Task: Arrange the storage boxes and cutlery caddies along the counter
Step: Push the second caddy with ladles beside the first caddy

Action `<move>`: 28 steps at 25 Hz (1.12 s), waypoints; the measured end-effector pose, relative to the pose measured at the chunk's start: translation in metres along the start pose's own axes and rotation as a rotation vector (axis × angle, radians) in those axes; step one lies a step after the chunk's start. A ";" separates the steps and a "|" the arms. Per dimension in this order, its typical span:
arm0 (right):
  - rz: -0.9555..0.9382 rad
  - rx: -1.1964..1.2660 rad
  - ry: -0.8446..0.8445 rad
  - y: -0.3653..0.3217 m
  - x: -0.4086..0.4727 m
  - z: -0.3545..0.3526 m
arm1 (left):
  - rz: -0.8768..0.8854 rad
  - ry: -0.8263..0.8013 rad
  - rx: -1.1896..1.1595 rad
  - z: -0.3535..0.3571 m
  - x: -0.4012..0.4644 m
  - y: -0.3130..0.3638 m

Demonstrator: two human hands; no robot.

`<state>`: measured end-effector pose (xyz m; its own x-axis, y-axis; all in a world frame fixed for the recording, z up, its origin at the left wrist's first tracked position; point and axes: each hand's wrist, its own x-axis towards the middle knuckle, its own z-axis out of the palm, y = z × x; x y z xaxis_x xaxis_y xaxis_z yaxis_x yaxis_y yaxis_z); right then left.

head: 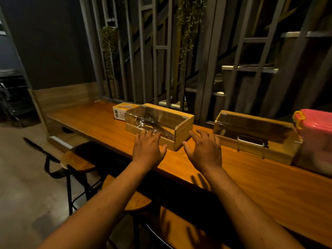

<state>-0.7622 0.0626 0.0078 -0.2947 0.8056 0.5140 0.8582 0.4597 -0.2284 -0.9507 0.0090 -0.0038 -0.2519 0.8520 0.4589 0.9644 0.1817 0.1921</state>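
Along the wooden counter [251,191], a second cutlery caddy [255,133] and pink storage box [318,133] sit right of the near cutlery caddy [159,124], a white tissue box [120,110] behind its far end. Left hand [148,147] and right hand [204,150] hover at its near end, fingers spread, grasping nothing. Step, judged: approach; next, clasp both sides and slide it into line.

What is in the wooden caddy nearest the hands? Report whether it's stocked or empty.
Stocked. The wooden caddy holds metal cutlery: a spoon bowl and several handles show through its clear cover. How many pieces, I cannot tell.
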 end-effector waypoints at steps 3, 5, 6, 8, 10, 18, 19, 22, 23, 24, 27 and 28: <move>0.065 0.020 -0.018 -0.044 0.022 0.029 | 0.045 -0.030 -0.002 0.009 0.035 -0.057; 0.096 0.015 -0.018 -0.064 0.033 0.049 | 0.061 -0.059 -0.001 0.018 0.057 -0.088; 0.123 0.019 -0.014 -0.071 0.039 0.059 | 0.076 -0.081 0.001 0.023 0.068 -0.101; 0.153 0.016 -0.031 -0.078 0.050 0.074 | 0.093 -0.113 0.001 0.033 0.084 -0.116; 0.165 -0.010 -0.050 -0.082 0.068 0.089 | 0.105 -0.128 -0.005 0.040 0.105 -0.125; 0.128 -0.124 -0.162 -0.095 0.146 0.144 | 0.092 -0.176 0.024 0.075 0.173 -0.146; 0.133 -0.146 -0.190 -0.094 0.151 0.150 | 0.100 -0.199 0.045 0.078 0.183 -0.151; 0.116 -0.210 -0.173 -0.081 0.151 0.164 | 0.143 -0.275 0.110 0.099 0.212 -0.168; 0.101 -0.228 -0.150 -0.076 0.149 0.167 | 0.158 -0.268 0.111 0.108 0.217 -0.172; 0.090 -0.237 -0.134 -0.074 0.148 0.169 | 0.169 -0.243 0.099 0.117 0.219 -0.175; 0.101 -0.262 -0.103 -0.069 0.143 0.175 | 0.203 -0.107 0.013 0.139 0.218 -0.178; 0.109 -0.264 -0.092 -0.067 0.144 0.176 | 0.214 -0.081 -0.006 0.143 0.219 -0.177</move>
<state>-0.9359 0.2139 -0.0481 -0.2218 0.8808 0.4183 0.9628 0.2656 -0.0488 -1.1649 0.2339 -0.0612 -0.0339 0.9077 0.4182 0.9946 -0.0104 0.1033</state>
